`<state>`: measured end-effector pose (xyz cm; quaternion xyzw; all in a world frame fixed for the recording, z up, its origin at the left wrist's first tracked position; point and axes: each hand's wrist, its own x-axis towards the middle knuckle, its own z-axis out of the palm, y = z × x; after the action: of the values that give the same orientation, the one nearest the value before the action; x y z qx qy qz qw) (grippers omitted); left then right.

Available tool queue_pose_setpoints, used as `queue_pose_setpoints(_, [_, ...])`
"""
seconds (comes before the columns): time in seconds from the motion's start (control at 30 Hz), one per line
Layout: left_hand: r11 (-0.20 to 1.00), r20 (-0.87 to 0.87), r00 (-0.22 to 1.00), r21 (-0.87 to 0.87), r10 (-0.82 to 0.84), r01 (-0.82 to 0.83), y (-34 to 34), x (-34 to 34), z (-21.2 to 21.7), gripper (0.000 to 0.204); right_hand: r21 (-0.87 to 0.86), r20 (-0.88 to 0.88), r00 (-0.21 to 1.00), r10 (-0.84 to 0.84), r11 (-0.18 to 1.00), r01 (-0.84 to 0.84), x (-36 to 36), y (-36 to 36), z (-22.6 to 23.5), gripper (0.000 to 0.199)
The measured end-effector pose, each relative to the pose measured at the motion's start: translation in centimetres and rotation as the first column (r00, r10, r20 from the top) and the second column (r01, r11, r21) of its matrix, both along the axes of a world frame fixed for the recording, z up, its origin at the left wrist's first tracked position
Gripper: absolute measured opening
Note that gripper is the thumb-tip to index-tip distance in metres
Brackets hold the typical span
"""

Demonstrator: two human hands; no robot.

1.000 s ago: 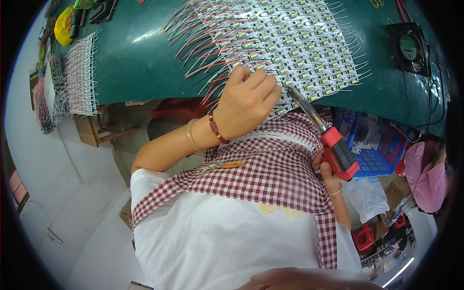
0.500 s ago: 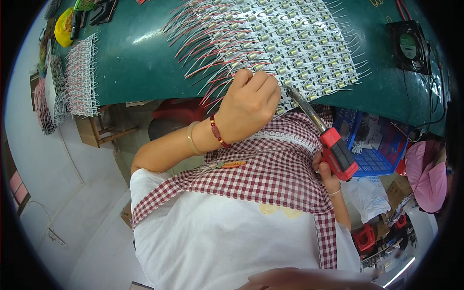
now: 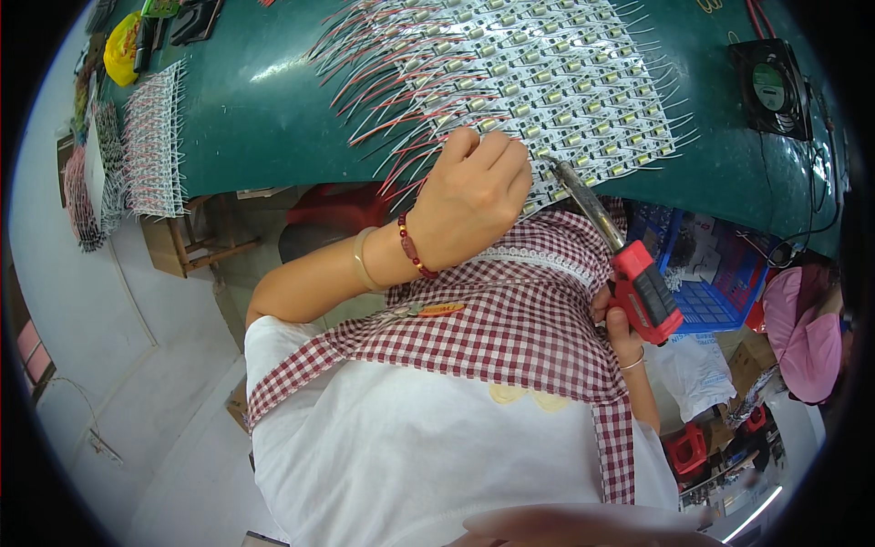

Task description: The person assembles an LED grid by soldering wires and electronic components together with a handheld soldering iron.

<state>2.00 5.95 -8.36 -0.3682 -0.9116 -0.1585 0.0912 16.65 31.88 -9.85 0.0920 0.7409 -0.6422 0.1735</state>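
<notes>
A sheet of small white circuit boards (image 3: 570, 91) lies on the green table, with rows of yellowish components and red and white wires fanning out at its left. My left hand (image 3: 478, 187) is closed over the sheet's near edge. Its fingertips are hidden behind the knuckles, so what they pinch does not show. In my right hand (image 3: 622, 335) is a red and black soldering iron (image 3: 645, 290), gripped by the handle. The iron's metal shaft points up and left, its bent tip over the boards just right of my left hand.
On the table's left lies another wired board strip (image 3: 153, 141), beside bundles of wires (image 3: 82, 196). A yellow bag (image 3: 122, 50) sits at the far left. A black fan (image 3: 773, 89) stands at the right. Below the table edge, blue baskets (image 3: 706, 305) hold loose parts.
The soldering iron and my right hand have shifted slightly to the right, and the tip has moved a little up. My left hand stays almost where it was, still closed.
</notes>
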Motion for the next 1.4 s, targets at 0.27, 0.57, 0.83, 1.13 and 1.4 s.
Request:
queue_pose_setpoints(0.27, [0.999,-0.007,1.000,-0.047,-0.025,0.024,0.2,-0.2,0.3,0.017,0.080,-0.065,0.996,0.065,0.995,-0.060,0.5,1.2,-2.0,0.028])
queue_pose_setpoints(0.57, [0.991,-0.012,0.998,-0.113,-0.069,0.067,0.0,-0.4,0.6,0.017,-0.083,-0.027,0.998,-0.054,0.995,0.052,0.0,0.3,-0.4,0.034])
queue_pose_setpoints(0.83, [0.992,-0.021,1.000,-0.123,-0.019,0.017,-0.5,-0.4,0.9,0.019,-0.138,-0.086,0.993,-0.081,0.988,0.069,-1.4,-0.4,-0.1,0.058])
queue_pose_setpoints(1.13, [0.975,0.115,0.974,0.087,0.193,-0.204,-7.1,-0.8,1.5,0.025,-0.362,-0.215,0.914,-0.344,0.897,0.253,-4.5,-1.3,-0.4,0.058])
queue_pose_setpoints(1.4, [0.879,-0.401,0.790,0.092,0.464,-0.469,-14.6,-15.7,0.0,0.015,-0.598,-0.163,0.860,-0.485,0.741,0.305,-7.9,-2.3,1.6,0.047])
